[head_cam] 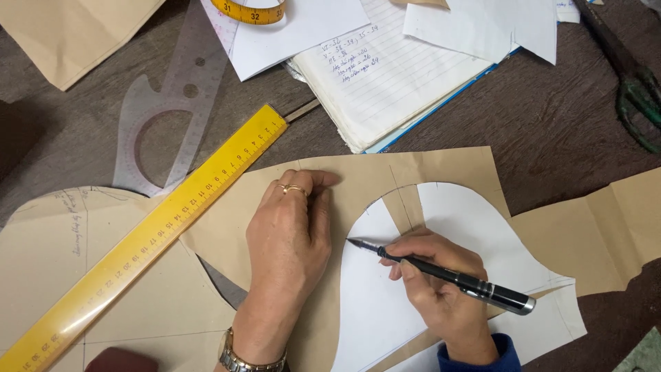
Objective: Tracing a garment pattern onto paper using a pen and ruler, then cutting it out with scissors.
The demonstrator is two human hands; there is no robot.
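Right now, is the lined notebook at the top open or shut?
Open. The notebook lies flat on the table with a lined, handwritten page facing up, loose white sheets partly over it.

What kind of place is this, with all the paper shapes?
Probably a tailor's or dressmaker's worktable: a yellow tape measure, a clear curved ruler, and the right hand tracing a white paper pattern with a pen.

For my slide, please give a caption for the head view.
Left hand flat on brown pattern paper, right hand tracing white pattern piece with black pen.
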